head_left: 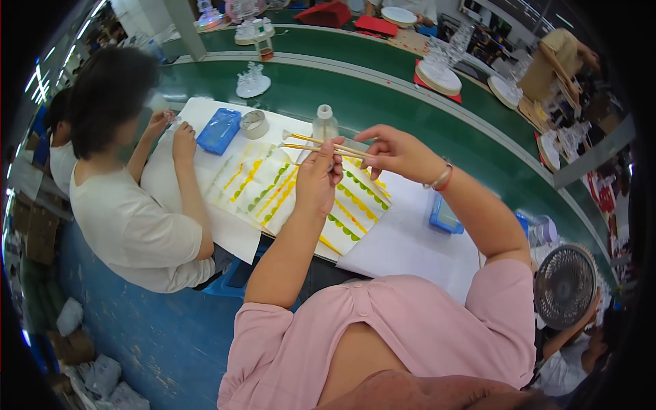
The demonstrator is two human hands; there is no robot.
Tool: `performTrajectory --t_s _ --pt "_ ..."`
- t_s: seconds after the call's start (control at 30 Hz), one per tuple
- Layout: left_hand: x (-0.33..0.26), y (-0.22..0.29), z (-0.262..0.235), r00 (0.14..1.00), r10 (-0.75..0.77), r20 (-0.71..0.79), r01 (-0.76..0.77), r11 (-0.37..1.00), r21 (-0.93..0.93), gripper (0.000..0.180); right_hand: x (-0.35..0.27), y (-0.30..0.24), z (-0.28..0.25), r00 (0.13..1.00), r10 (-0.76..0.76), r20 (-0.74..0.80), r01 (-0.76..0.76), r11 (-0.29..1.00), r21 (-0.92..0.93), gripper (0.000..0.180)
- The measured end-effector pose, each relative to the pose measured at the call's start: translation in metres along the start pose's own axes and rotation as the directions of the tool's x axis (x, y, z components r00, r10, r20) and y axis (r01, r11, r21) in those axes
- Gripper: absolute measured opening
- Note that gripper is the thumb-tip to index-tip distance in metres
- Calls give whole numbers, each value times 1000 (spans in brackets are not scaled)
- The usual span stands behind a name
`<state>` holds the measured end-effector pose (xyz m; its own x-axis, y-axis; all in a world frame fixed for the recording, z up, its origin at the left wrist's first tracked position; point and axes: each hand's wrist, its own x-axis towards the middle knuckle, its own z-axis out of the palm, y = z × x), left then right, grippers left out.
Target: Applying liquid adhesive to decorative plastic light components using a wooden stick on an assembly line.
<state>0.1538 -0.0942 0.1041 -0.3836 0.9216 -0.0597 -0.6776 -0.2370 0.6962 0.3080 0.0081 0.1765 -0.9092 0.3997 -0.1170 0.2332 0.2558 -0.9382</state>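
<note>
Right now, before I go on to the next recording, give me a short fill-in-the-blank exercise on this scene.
1. Both hands, left hand and right hand, hold thin wooden ____.
2. The sheets under the hands carry rows of yellow and ____ dots.
3. The flat box near the co-worker is ____.
4. The conveyor belt behind the table is ____.

Missing words: sticks; green; blue; green

Bare white paper (410, 239) lies open under the right forearm, room to pass toward the small blue box (444, 215). Ahead of the hands, a clear bottle (325, 124), a tape roll (253, 124) and a blue packet (219, 130) stand close together on the surface. A co-worker's hands (174, 133) block the left side. A fan (564, 287) crowds the right.
</note>
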Motion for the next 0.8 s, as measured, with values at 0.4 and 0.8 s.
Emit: performTrajectory --t_s 0.4,0.8 --pt "6 -1 -3 983 -112 144 147 954 -262 38 -2 36 35 818 -419 -394 527 820 224 35" --pt "-15 -35 -14 852 -456 259 461 886 45 46 32 -19 -23 469 -746 -472 365 651 -666 13"
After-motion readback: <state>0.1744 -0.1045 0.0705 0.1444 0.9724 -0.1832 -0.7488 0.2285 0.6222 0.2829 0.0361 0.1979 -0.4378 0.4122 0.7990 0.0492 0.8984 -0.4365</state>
